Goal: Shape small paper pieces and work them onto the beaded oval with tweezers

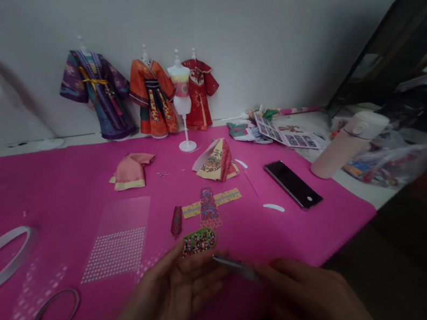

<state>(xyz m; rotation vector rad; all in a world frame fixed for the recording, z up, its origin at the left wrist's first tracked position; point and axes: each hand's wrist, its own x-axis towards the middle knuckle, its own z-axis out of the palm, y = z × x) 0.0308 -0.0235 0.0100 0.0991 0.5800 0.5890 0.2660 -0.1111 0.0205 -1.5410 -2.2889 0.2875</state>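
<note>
**Bare hands, no sleeves in view**

Both hands are uncovered: the left hand [171, 289] shows no ring, glove or watch, and the right hand [308, 301] and its forearm are likewise bare, with no cuff or sleeve visible up to the frame edge.

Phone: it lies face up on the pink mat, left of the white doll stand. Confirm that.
Not quite. The phone does lie on the pink mat, but to the right of the white doll stand, near the pale bottle. The head view shows it.
</note>
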